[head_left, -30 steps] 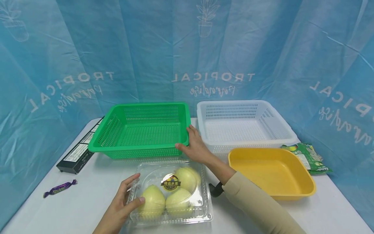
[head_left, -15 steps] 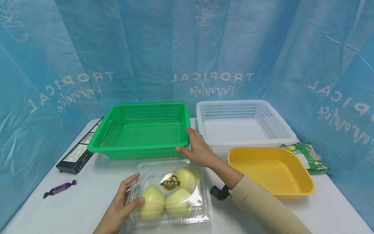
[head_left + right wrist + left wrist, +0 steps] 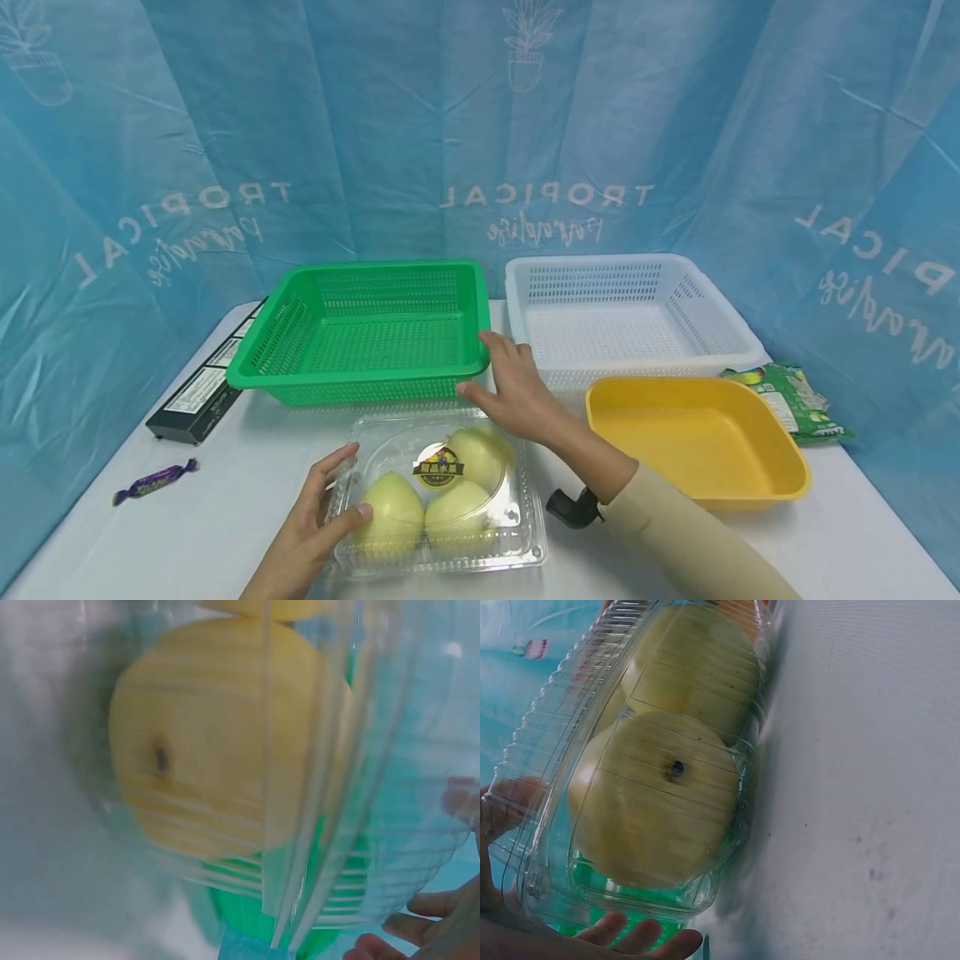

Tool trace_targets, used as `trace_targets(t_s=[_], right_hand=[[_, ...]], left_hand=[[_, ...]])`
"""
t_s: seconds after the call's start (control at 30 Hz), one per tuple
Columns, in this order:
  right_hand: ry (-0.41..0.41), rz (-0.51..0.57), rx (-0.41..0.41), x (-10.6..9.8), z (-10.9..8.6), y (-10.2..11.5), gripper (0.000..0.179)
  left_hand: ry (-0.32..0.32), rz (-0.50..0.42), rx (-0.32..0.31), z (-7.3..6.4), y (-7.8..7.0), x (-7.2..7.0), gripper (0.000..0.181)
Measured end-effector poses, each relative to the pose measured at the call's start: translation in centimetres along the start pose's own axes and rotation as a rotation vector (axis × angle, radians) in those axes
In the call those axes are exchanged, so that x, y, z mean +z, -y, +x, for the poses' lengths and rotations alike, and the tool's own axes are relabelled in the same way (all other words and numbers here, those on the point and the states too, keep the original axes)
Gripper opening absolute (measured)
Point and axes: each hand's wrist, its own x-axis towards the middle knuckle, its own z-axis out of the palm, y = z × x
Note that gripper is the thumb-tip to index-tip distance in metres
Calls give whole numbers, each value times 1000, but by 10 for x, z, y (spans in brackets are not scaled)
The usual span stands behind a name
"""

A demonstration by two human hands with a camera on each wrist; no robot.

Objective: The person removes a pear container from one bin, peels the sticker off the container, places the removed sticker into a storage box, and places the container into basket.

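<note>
A clear plastic clamshell box (image 3: 504,546) with a round fruit label on its lid sits at the table's near middle. Several pale yellow-green fruits (image 3: 392,510), smooth and pear-like, show through the plastic. My left hand (image 3: 306,517) holds the box's left side, thumb on the lid and fingers at the edge; the left wrist view shows its fingertips (image 3: 684,945) beside the box's end. Over the far right corner of the box is my right hand (image 3: 517,392), fingers spread and relaxed. Its fingertips come close to the near right corner of the green basket (image 3: 367,392) and hold nothing.
Right of the green basket stands a white basket (image 3: 637,367). In front of it is a yellow basin (image 3: 757,500), beside a green snack bag (image 3: 798,404). A black labelled box (image 3: 197,404) and a purple wrapped candy (image 3: 156,482) lie at left. Blue curtains enclose the table.
My right hand has drawn slightly back and to the right, away from the green basket's corner. The left hand and the clamshell box have stayed in place.
</note>
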Motion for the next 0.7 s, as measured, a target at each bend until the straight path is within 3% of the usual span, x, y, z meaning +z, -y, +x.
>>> trace_targets(t_s=[0.37,0.7], right_hand=[[-56,-47,-121,6,-15,13,68],[-58,-54,-203,12,-28,21,62]], left_hand=[[-2,2,-21,0,-1,1,70],[3,-15,-7,0,0,1,70]])
